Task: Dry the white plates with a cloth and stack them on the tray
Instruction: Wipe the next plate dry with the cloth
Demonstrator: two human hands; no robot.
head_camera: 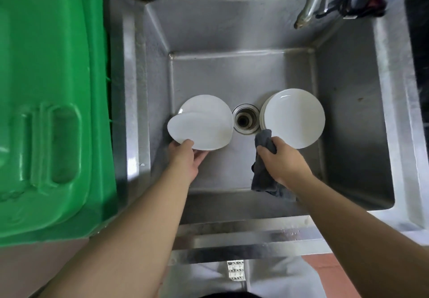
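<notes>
Fingers of the left hand (pixel 185 156) pinch the near edge of a small white plate (pixel 185 130), thumb on top, tipping it up off the bigger plate (pixel 209 116) under it. Both sit low in the steel sink (pixel 348 135), left of the drain (pixel 245 118). The right hand (pixel 282 160) is closed tight on a gray cloth (pixel 264 170), touching a stack of white plates (pixel 294 117) right of the drain.

I think the tipped plate could slip, because only its edge is held and it may be wet. It could bang and chip the plate below.

A tap (pixel 311 5) hangs over the back. A green bin (pixel 51 112) crowds the left side. I see no tray.
</notes>
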